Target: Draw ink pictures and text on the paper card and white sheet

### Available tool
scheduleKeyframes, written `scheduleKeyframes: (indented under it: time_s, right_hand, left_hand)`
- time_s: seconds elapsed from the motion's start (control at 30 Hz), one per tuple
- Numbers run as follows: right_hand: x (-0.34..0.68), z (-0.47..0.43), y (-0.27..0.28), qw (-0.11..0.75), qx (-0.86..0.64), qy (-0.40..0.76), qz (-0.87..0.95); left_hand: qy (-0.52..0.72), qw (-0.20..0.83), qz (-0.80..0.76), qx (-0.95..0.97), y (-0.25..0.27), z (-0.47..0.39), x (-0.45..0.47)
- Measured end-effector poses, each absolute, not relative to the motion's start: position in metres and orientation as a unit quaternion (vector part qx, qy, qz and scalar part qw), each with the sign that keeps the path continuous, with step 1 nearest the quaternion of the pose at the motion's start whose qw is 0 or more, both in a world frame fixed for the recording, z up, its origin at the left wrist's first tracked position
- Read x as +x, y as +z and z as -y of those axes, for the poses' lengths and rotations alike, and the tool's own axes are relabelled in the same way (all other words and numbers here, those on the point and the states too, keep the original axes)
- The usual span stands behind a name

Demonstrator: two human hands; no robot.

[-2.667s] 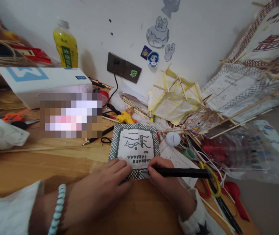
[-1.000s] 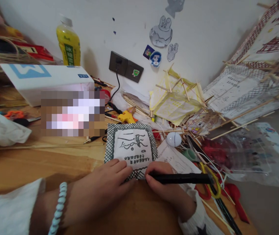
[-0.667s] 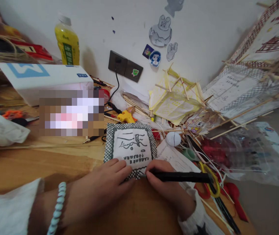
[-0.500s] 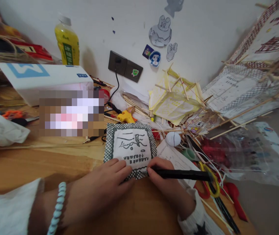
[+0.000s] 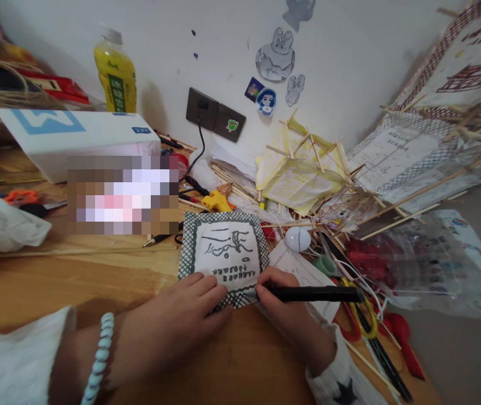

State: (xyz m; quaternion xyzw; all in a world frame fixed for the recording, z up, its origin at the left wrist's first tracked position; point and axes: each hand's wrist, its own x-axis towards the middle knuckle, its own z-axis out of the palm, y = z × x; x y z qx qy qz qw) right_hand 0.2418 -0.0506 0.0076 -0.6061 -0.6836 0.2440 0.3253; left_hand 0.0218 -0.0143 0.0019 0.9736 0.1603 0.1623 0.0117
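A yellow bottle (image 5: 116, 76) stands behind a white box (image 5: 100, 130).

Bordered paper (image 5: 227, 250) now slightly farther left on the desk (image 5: 80, 281) than at first.

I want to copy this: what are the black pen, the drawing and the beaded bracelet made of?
Black pen: probably plastic; smooth, straight barrel. Drawing: likely paper; thin, matte white, inked. Beaded bracelet: smooth, pale beads; plastic, glass or stone, can't tell.
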Motion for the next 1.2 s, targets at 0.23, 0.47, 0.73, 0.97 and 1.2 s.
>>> scheduleKeyframes:
  time_s: [0.23, 0.47, 0.73, 0.97, 1.2]
  right_hand:
    - [0.244, 0.051, 0.007, 0.326, -0.61, 0.245, 0.68]
    - [0.244, 0.051, 0.011, 0.327, -0.613, 0.249, 0.675]
    - [0.245, 0.054, 0.011, 0.368, -0.605, 0.285, 0.647]
    - [0.237, 0.057, 0.014, 0.315, -0.542, 0.246, 0.739]
    - [0.236, 0.056, 0.015, 0.297, -0.535, 0.229, 0.757]
  left_hand:
    - [0.152, 0.003, -0.164, 0.975, -0.001, 0.013, 0.023]
    - [0.139, 0.006, -0.163, 0.977, 0.001, 0.013, 0.024]
    - [0.163, -0.009, -0.154, 0.974, 0.002, 0.013, 0.023]
    - [0.198, -0.008, -0.157, 0.967, -0.001, 0.014, 0.024]
    - [0.199, -0.007, -0.155, 0.968, 0.0, 0.015, 0.023]
